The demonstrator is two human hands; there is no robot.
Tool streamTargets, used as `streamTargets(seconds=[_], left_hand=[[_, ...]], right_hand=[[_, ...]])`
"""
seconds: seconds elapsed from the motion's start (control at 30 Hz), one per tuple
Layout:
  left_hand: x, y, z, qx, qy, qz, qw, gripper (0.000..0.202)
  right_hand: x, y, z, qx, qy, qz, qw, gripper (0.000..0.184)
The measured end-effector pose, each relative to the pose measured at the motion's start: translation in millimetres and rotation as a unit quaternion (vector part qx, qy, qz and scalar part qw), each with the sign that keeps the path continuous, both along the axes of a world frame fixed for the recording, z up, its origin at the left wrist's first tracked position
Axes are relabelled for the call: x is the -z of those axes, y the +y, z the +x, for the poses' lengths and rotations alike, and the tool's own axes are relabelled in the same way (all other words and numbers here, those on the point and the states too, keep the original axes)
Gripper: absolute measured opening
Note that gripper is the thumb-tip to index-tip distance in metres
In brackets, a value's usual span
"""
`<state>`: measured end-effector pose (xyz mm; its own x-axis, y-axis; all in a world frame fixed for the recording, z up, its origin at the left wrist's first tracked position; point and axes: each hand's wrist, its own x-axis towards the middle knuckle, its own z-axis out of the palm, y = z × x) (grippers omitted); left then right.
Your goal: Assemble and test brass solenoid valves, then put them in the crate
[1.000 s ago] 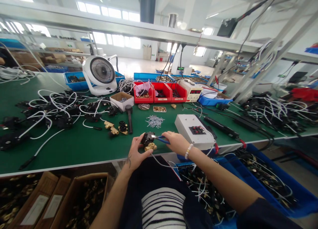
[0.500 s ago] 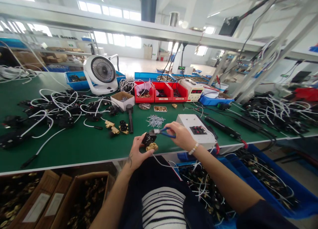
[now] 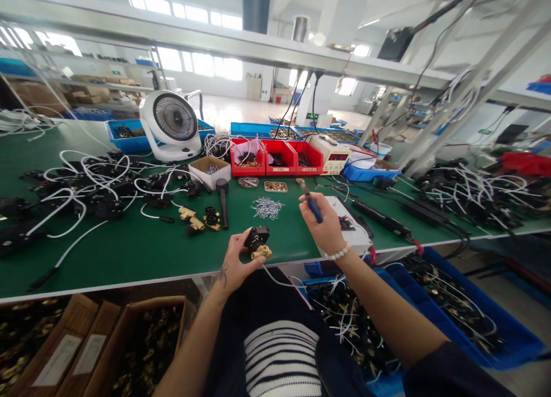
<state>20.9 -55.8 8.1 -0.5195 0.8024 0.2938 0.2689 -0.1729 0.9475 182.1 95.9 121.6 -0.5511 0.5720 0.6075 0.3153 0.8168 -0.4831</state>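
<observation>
My left hand (image 3: 236,263) is closed around a black valve actuator with a brass fitting (image 3: 260,252) at its lower end, held at the table's front edge. A white cable (image 3: 279,280) trails from it toward my lap. In my right hand (image 3: 323,222) are blue-handled pliers (image 3: 313,203), jaws pointing up and away, apart from the actuator. Beyond the hands lies a pile of small bent metal pins (image 3: 267,208). Brass fittings (image 3: 191,218) and a black ridged rod (image 3: 222,204) rest to the left.
A grey box with a switch panel (image 3: 355,232) stands right of my hand. Red bins (image 3: 280,158), a power supply (image 3: 330,154) and a fan (image 3: 170,124) line the back. Cabled black units (image 3: 107,199) crowd the left. Blue crates (image 3: 473,322) and cartons (image 3: 142,345) sit below the edge.
My right hand has moved the pliers away from the actuator, to the right and upward, turning them upright. My left hand keeps the actuator in nearly the same place.
</observation>
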Motion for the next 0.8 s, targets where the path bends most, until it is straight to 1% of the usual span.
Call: streamTargets(seconds=[0.03, 0.07, 0.1, 0.17, 0.23, 0.27, 0.3, 0.37, 0.43, 0.47, 0.5, 0.57, 0.63, 0.67, 0.7, 0.73, 0.8], left_hand=[[-0.1, 0, 0, 0.000, 0.000, 0.000, 1.000, 0.076], [-0.3, 0, 0, 0.000, 0.001, 0.001, 1.000, 0.075], [-0.6, 0, 0, 0.001, 0.001, 0.001, 1.000, 0.075], [-1.2, 0, 0, 0.000, 0.002, 0.002, 1.000, 0.074], [-1.5, 0, 0, -0.001, 0.003, 0.003, 1.000, 0.074], [-1.4, 0, 0, -0.001, 0.004, 0.004, 1.000, 0.074], [-1.3, 0, 0, -0.001, 0.005, 0.005, 1.000, 0.074], [-0.9, 0, 0, -0.002, 0.007, 0.005, 1.000, 0.074], [-0.6, 0, 0, -0.002, 0.007, 0.005, 1.000, 0.075], [-0.5, 0, 0, -0.002, 0.007, 0.005, 1.000, 0.074], [-0.5, 0, 0, -0.002, 0.007, 0.005, 1.000, 0.074], [-0.6, 0, -1, -0.002, 0.006, 0.004, 1.000, 0.074], [-0.9, 0, -1, -0.001, 0.007, 0.003, 1.000, 0.074], [-1.0, -1, -1, -0.001, 0.007, 0.003, 1.000, 0.074], [-1.1, -1, -1, -0.001, 0.007, 0.003, 1.000, 0.074], [-1.1, -1, -1, 0.000, 0.008, 0.004, 1.000, 0.074], [-1.2, 0, 0, 0.001, 0.008, 0.005, 1.000, 0.073]], right_hand=[[1.6, -2, -1, 0.023, 0.012, 0.001, 1.000, 0.022], [4.6, -4, -2, 0.029, -0.003, 0.001, 1.000, 0.023], [8.2, -5, -2, 0.016, -0.037, 0.001, 0.999, 0.021], [13.0, -4, -3, -0.042, -0.120, -0.001, 0.992, 0.016], [10.5, 0, -2, -0.083, -0.168, 0.002, 0.982, 0.016], [7.1, 3, -1, -0.083, -0.161, 0.006, 0.984, 0.015], [3.3, 5, 0, -0.070, -0.132, 0.011, 0.989, 0.013], [-1.2, 6, 0, -0.020, -0.044, 0.020, 0.999, 0.016], [2.0, 3, 0, 0.017, 0.020, 0.026, 0.999, 0.022], [5.9, 1, 0, 0.015, 0.019, 0.027, 0.999, 0.022], [10.3, -1, 0, -0.003, -0.001, 0.028, 1.000, 0.020], [16.4, -3, 0, -0.063, -0.065, 0.030, 0.995, 0.011], [15.0, -1, 0, -0.107, -0.109, 0.033, 0.988, 0.009], [12.0, 0, 0, -0.111, -0.110, 0.034, 0.987, 0.010], [8.5, 1, 0, -0.098, -0.094, 0.032, 0.990, 0.012], [5.6, 2, 0, -0.072, -0.066, 0.028, 0.995, 0.014], [4.4, 0, -1, -0.002, -0.007, 0.020, 1.000, 0.020]])
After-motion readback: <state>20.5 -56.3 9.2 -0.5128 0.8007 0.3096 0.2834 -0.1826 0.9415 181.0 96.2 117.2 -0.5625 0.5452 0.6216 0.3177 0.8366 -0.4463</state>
